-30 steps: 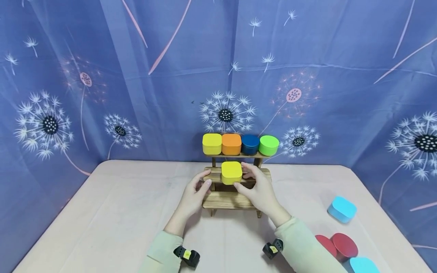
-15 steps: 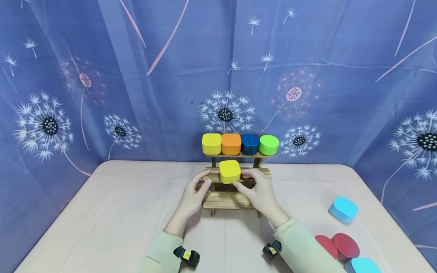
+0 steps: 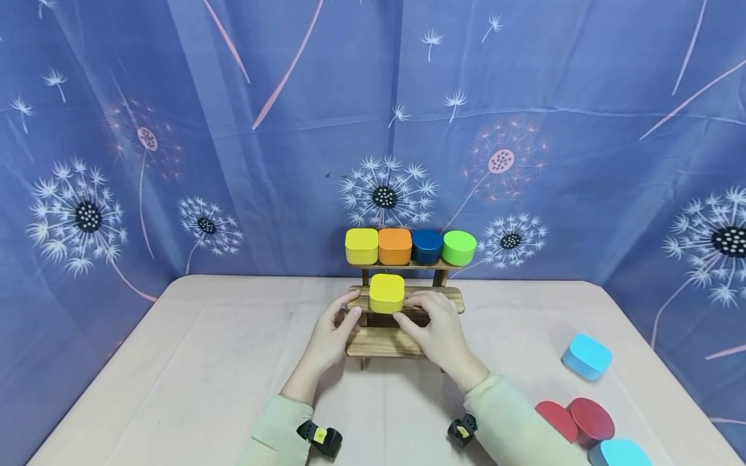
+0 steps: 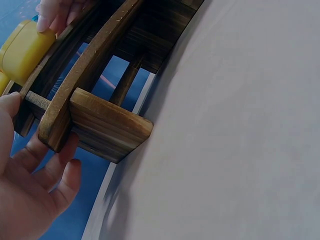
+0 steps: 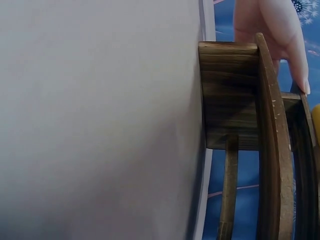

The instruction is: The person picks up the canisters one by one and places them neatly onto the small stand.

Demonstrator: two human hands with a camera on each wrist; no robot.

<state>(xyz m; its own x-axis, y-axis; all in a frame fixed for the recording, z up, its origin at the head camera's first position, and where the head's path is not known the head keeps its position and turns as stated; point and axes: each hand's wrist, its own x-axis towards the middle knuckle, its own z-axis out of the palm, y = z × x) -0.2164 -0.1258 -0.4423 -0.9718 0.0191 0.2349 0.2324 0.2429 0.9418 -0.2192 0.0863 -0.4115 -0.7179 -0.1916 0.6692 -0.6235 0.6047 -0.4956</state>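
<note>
A yellow rounded-square box [image 3: 387,293] sits on the middle shelf of a small tiered wooden stand [image 3: 384,343], left of the shelf's centre. My left hand [image 3: 329,333] grips the left end of that shelf, its thumb in front and its fingers behind and below, as the left wrist view shows. From the right, my right hand [image 3: 437,330] touches the box's side with its fingertips, the thumb near the lower front corner. The left wrist view shows a fingertip against the yellow box [image 4: 27,52]. Up on the top shelf stand yellow [image 3: 362,246], orange [image 3: 395,246], dark blue [image 3: 427,247] and green boxes [image 3: 459,248].
On the table's right side lie a light blue box [image 3: 587,356], two red pieces [image 3: 591,419] and another light blue box [image 3: 619,453] at the front edge. Behind the stand hangs a blue dandelion-print cloth [image 3: 280,194].
The yellow box has slid left along the middle shelf, turning slightly and straightening again. My right hand has followed it left. My left hand has kept its grip on the shelf end.
</note>
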